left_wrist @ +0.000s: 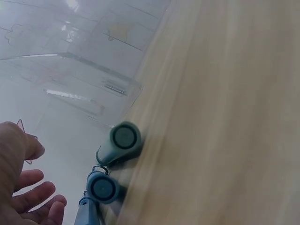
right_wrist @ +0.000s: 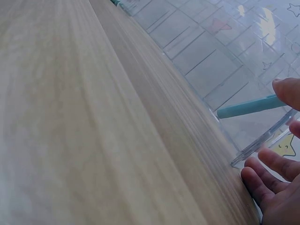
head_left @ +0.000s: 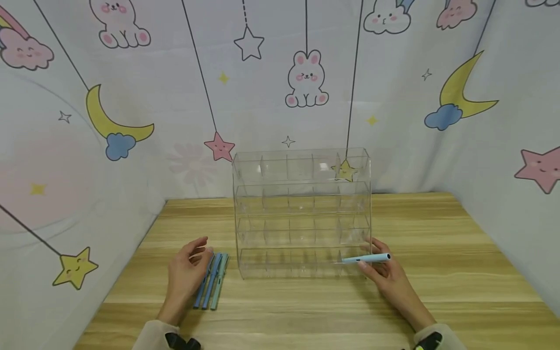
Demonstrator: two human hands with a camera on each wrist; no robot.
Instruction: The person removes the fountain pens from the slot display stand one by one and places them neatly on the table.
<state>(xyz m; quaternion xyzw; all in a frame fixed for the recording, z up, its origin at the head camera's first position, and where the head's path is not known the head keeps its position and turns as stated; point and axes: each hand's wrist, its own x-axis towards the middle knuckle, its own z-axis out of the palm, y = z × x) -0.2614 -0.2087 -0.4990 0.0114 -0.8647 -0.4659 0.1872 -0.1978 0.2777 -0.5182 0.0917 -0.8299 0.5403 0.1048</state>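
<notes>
A clear acrylic organizer [head_left: 302, 221] with rows of small compartments stands upright on the table. At its lower right corner my right hand [head_left: 391, 279] holds a light blue pen [head_left: 367, 258] nearly level, across the front of the bottom row. The thumb [right_wrist: 287, 91] lies against that pen in the right wrist view, while the other fingers spread by the organizer's side. Left of the organizer, three capped pens [head_left: 212, 281] in blue and green lie side by side. My left hand [head_left: 185, 272] hovers beside them, fingers loosely bent, holding nothing.
The wooden table [head_left: 306, 311] reaches back to a white cloth backdrop [head_left: 271, 112] printed with bunnies, moons and stars. This cloth also encloses the left and right sides.
</notes>
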